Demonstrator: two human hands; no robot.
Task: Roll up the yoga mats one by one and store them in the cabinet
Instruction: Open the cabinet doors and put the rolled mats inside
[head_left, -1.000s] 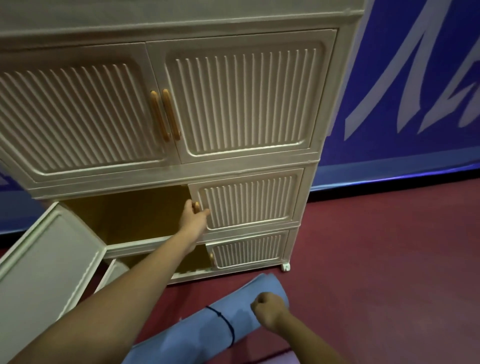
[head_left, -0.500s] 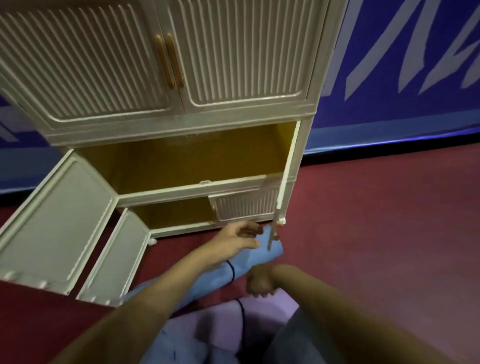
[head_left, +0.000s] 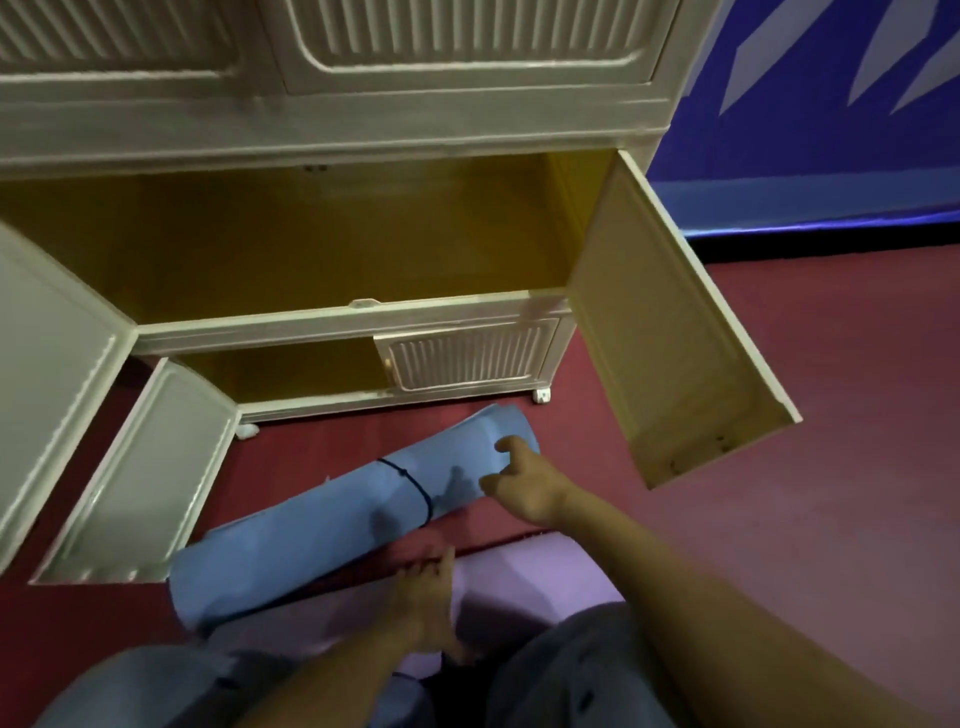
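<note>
I count one rolled blue mat (head_left: 332, 525), one flat purple mat (head_left: 524, 577) and one cabinet (head_left: 332, 322) with three doors swung open. The blue roll, banded by a dark cord, lies on the red floor (head_left: 831, 415) before the cabinet. My right hand (head_left: 524, 483) touches its end, fingers loosely spread; my left hand (head_left: 426, 608) hovers relaxed.

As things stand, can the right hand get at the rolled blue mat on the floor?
Probably yes. The right hand is open at the far end of the rolled blue mat, fingers spread next to it, with nothing between them. The opened cabinet door hangs off to the right, clear of the arm.
</note>
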